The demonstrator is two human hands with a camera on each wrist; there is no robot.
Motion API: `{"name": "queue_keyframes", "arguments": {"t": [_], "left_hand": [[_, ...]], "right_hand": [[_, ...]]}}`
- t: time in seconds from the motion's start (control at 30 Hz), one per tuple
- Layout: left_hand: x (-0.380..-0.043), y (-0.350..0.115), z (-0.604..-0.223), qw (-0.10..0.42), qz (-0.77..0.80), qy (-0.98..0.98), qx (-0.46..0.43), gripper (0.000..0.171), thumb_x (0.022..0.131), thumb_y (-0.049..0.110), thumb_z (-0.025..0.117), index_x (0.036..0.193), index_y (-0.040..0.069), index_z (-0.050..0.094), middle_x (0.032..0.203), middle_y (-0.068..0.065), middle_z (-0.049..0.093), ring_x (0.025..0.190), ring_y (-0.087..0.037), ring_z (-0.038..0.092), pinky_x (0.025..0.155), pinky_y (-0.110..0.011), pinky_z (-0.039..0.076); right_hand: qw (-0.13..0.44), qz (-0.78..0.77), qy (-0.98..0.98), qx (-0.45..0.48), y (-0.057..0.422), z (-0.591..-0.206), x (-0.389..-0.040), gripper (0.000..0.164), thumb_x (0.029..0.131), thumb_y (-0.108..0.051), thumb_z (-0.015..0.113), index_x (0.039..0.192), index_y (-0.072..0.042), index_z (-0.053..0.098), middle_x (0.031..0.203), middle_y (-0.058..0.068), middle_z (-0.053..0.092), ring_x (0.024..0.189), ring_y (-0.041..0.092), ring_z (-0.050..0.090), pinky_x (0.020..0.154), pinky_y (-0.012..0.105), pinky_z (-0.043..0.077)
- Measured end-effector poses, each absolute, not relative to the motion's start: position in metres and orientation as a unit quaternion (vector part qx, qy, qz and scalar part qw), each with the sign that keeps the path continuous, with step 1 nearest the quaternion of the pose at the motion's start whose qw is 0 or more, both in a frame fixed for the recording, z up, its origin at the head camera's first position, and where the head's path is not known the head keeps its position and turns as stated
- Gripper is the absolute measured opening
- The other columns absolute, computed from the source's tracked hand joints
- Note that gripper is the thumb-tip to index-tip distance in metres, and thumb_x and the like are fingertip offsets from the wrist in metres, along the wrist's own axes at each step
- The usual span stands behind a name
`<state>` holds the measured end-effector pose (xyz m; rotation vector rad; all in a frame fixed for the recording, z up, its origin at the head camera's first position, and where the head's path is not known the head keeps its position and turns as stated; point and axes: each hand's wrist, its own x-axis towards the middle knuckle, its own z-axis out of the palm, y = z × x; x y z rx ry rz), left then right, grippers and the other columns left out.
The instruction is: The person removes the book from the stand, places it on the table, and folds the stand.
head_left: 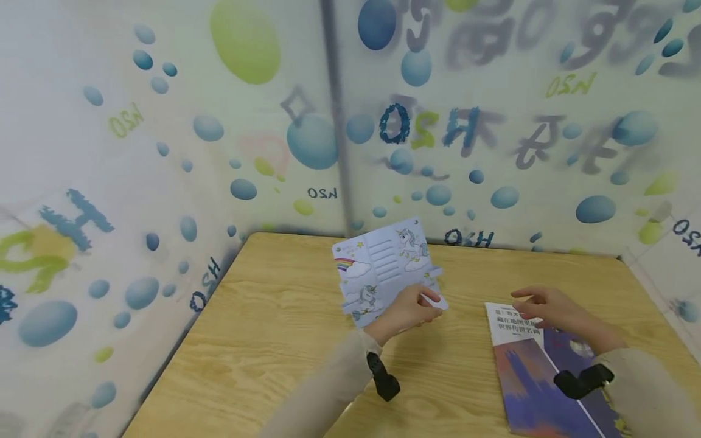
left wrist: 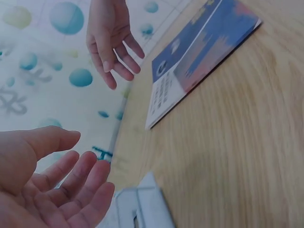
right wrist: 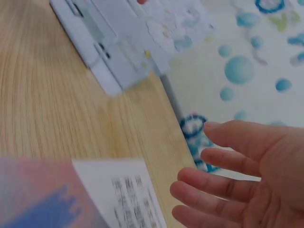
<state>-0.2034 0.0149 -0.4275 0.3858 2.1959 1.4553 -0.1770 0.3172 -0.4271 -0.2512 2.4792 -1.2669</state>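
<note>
A white panel with unicorn and rainbow prints, ridged slots and side tabs, like a folding book stand [head_left: 391, 267], stands tilted near the table's back edge. My left hand [head_left: 408, 310] is over its lower right corner, fingers loosely bent; in the left wrist view the palm of that hand [left wrist: 61, 190] holds nothing. My right hand [head_left: 558, 313] hovers above the upper end of a book [head_left: 526, 377] with a purple, orange and white cover, its fingers relaxed and apart. The right wrist view shows metal-looking clips on the underside of the stand [right wrist: 109, 42].
The wooden table [head_left: 263, 316] carries the stand and, at the right, the book. White fabric walls [head_left: 274, 121] printed with blue and green bubbles and lettering rise close behind the table and along its sides.
</note>
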Motion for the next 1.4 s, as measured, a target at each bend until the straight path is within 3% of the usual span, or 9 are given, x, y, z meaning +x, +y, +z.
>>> {"name": "queue_keyframes", "arguments": {"t": [0.17,0.43,0.7,0.9,1.17,1.4], "left_hand": [[-0.212,-0.016,-0.422,0.216,0.529,0.811,0.126,0.027,0.085,0.013,0.064,0.109,0.001,0.059,0.078,-0.003,0.062,0.074,-0.025,0.062,0.058,-0.032,0.051],[-0.218,-0.064,-0.416,0.183,0.531,0.821,0.100,0.031,0.084,0.012,0.065,0.110,-0.003,0.058,0.077,-0.006,0.061,0.079,-0.035,0.062,0.061,-0.039,0.052],[-0.219,-0.109,-0.413,0.153,0.527,0.833,0.062,0.027,0.084,0.010,0.064,0.107,-0.002,0.058,0.080,-0.008,0.060,0.068,-0.017,0.059,0.060,-0.037,0.052],[-0.219,-0.135,-0.415,0.129,0.530,0.838,0.010,0.028,0.084,0.008,0.063,0.110,-0.003,0.056,0.086,-0.012,0.058,0.076,-0.028,0.060,0.066,-0.044,0.051],[-0.232,-0.126,-0.430,0.076,0.577,0.810,-0.074,0.037,0.082,0.009,0.068,0.115,-0.002,0.054,0.105,-0.016,0.056,0.091,-0.026,0.056,0.072,-0.034,0.051],[-0.238,-0.115,-0.434,0.011,0.605,0.793,-0.070,0.033,0.081,-0.001,0.066,0.111,-0.008,0.053,0.095,-0.016,0.057,0.084,-0.023,0.057,0.070,-0.030,0.051]], "right_hand": [[0.195,-0.457,0.858,-0.126,0.278,-0.422,-0.196,0.055,0.092,-0.022,0.056,0.128,0.015,0.038,0.101,0.025,0.058,0.090,0.036,0.059,0.068,0.042,0.053],[0.212,-0.450,0.853,-0.156,0.230,-0.412,-0.226,0.052,0.092,-0.023,0.055,0.128,0.012,0.042,0.100,0.022,0.058,0.094,0.039,0.057,0.071,0.043,0.052],[0.193,-0.464,0.853,-0.143,0.205,-0.412,-0.267,0.048,0.092,-0.017,0.055,0.127,0.013,0.042,0.104,0.028,0.058,0.095,0.039,0.058,0.075,0.042,0.052],[0.165,-0.469,0.860,-0.117,0.192,-0.411,-0.286,0.050,0.091,-0.016,0.057,0.128,0.013,0.042,0.111,0.029,0.055,0.102,0.040,0.054,0.082,0.047,0.048],[0.124,-0.463,0.875,-0.063,0.183,-0.425,-0.299,0.051,0.089,-0.015,0.059,0.129,0.011,0.041,0.120,0.031,0.047,0.107,0.040,0.049,0.085,0.044,0.046],[0.080,-0.463,0.882,-0.036,0.173,-0.432,-0.301,0.046,0.086,-0.014,0.063,0.124,0.010,0.049,0.115,0.028,0.053,0.104,0.038,0.051,0.082,0.043,0.046]]}}
